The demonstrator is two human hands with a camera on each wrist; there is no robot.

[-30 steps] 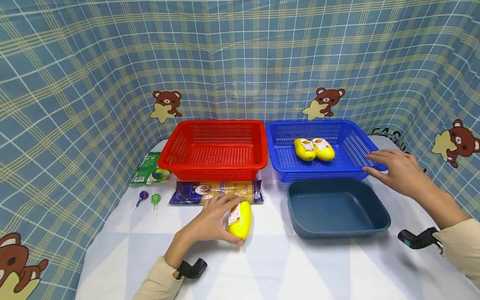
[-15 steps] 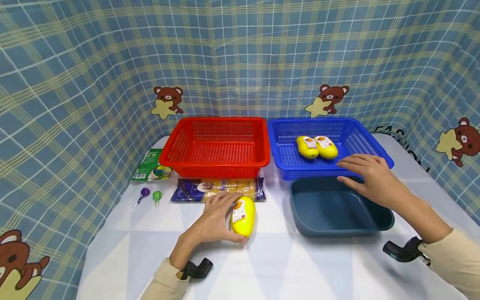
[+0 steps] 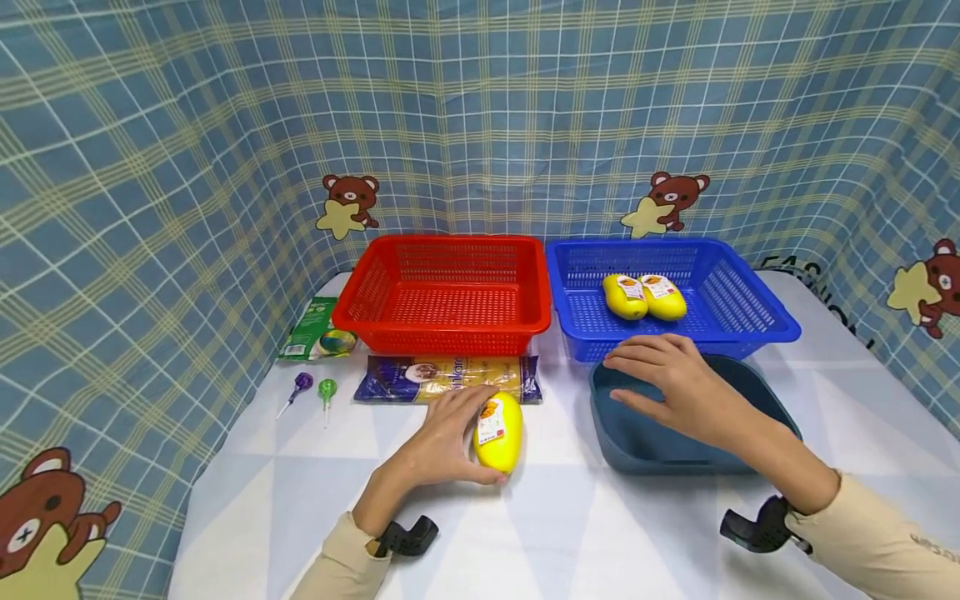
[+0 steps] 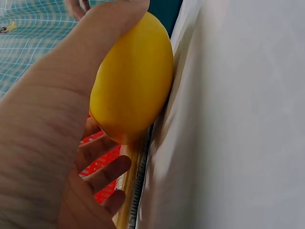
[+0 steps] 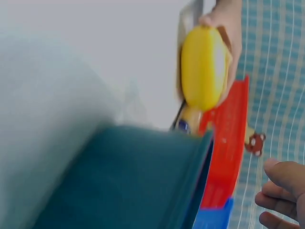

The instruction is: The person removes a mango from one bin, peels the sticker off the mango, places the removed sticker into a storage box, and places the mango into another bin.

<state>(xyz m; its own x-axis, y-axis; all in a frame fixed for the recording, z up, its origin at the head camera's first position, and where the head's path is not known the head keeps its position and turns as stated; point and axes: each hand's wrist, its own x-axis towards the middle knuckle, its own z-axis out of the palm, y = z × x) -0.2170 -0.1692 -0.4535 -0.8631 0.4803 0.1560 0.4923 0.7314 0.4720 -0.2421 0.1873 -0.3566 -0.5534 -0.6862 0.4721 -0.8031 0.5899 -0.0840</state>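
Fingers of my left hand [image 3: 442,437] curl round a yellow packet [image 3: 498,432] lying on the white table [image 3: 585,533], just in front of the pasta bag [image 3: 448,379]. My right hand [image 3: 678,392] hovers flat, fingers relaxed and holding nothing, over the dark teal tray [image 3: 637,442]. Two more yellow packets [image 3: 645,297] sit in the blue basket [image 3: 757,321], beside the red basket [image 3: 442,292].

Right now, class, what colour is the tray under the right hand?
The tray is dark teal blue, clearest in the head view.

Two fruits [image 3: 645,297] in basket [image 3: 780,321] behind tray [image 3: 637,446]
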